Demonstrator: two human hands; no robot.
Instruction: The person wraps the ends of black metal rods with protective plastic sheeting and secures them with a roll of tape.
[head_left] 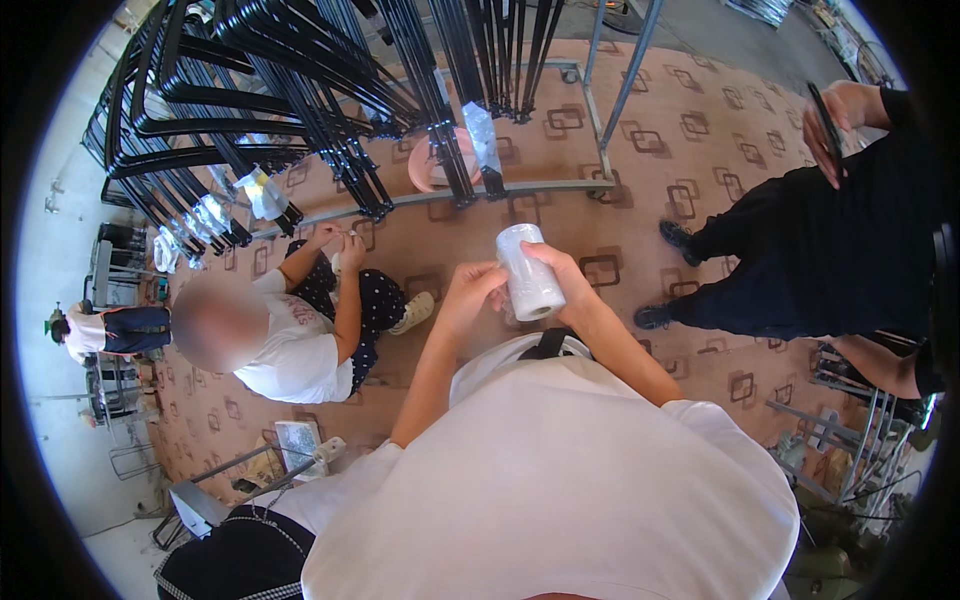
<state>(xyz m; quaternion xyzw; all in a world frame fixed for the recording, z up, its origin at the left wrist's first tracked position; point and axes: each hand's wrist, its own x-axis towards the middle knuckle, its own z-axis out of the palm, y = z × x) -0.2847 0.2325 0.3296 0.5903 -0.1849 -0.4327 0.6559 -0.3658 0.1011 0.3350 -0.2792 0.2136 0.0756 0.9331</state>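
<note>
In front of my body, I hold a whitish roll of plastic film, slightly tilted, with the core hole showing at its lower end. My right hand wraps its right side, the thumb lying across the film. On the other side, the fingers of my left hand are bent together against the roll's left edge. Wrinkled clear film shows by these fingertips; its loose end is hard to make out.
A metal rack ahead bears many black bent tube frames, some with plastic-wrapped ends. A pink basin sits behind them. One person crouches at left; another in black stands at right, holding a dark phone-like object.
</note>
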